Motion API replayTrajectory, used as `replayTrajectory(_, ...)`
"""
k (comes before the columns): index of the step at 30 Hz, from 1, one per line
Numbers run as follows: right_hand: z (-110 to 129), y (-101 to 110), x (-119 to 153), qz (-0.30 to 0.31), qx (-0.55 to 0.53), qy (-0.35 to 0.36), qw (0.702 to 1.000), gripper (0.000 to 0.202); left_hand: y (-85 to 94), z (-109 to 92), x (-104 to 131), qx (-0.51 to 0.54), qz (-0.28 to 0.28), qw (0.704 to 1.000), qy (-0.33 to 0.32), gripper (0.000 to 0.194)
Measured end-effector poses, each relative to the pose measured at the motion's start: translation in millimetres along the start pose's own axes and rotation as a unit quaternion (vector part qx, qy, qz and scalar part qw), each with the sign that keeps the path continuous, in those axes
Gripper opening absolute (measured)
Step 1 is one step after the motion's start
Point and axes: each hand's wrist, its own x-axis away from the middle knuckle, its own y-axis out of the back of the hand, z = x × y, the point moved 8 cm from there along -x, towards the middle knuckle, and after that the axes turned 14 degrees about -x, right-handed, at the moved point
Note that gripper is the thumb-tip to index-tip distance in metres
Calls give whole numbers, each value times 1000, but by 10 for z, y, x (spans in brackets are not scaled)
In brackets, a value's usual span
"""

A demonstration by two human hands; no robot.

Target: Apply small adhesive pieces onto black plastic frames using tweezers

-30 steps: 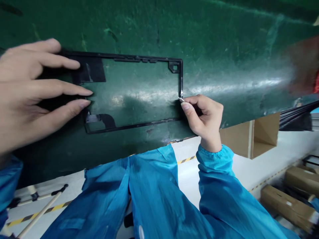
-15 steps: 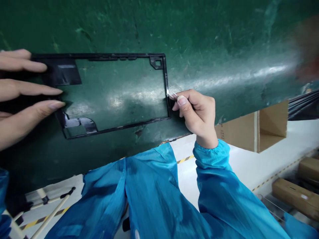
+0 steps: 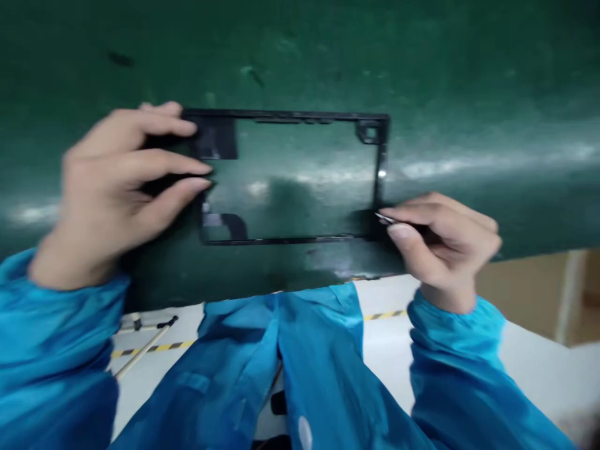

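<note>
- Black frame [image 3: 319, 115] on green table [image 3: 309, 62].
- Left hand [image 3: 124, 175] hides part of frame's left edge; grip unclear.
- Right hand [image 3: 443, 244], frame's right, pinches metallic tool [image 3: 385, 218].
- Brown box [image 3: 525, 287] below-right of frame.

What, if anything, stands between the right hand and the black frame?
Nothing visible blocks the right hand; only the thin metal piece it pinches points ahead, at the black frame near its lower right corner. Whether they touch is unclear.

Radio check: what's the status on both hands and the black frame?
Left hand at left edge of black frame; right hand pinching thin shiny piece near its lower right corner. Frame on green table. That corner dark, hard to make out.
</note>
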Motion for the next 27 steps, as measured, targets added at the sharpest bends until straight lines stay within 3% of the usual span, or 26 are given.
replayTrajectory(2,-56,-7,2,10,7,-19,1000,27,39,-95,-43,3,-34,999,-6,21)
replayTrajectory(5,-165,11,20,0,31,-74,997,25,-3,-9,-36,-31,-19,999,36,16)
replayTrajectory(8,-233,32,63,-21,56,-131,989,23,51,54,-15,-45,-38,996,70,11)
replayTrajectory(12,-235,80,78,-43,92,-102,990,21,11,-24,-62,-41,-25,998,33,13)
replayTrajectory(16,-255,149,43,-20,118,-36,992,20,-143,-68,-98,-41,19,999,3,14)
replayTrajectory(19,-111,142,-15,-3,139,18,990,21,-156,-76,-105,-36,21,999,-2,13)
replayTrajectory(22,114,-43,-117,42,130,24,990,25,-81,-101,-106,-37,16,999,-23,16)
replayTrajectory(27,416,-586,-326,204,182,78,959,33,-68,-183,-66,-37,64,993,-89,24)
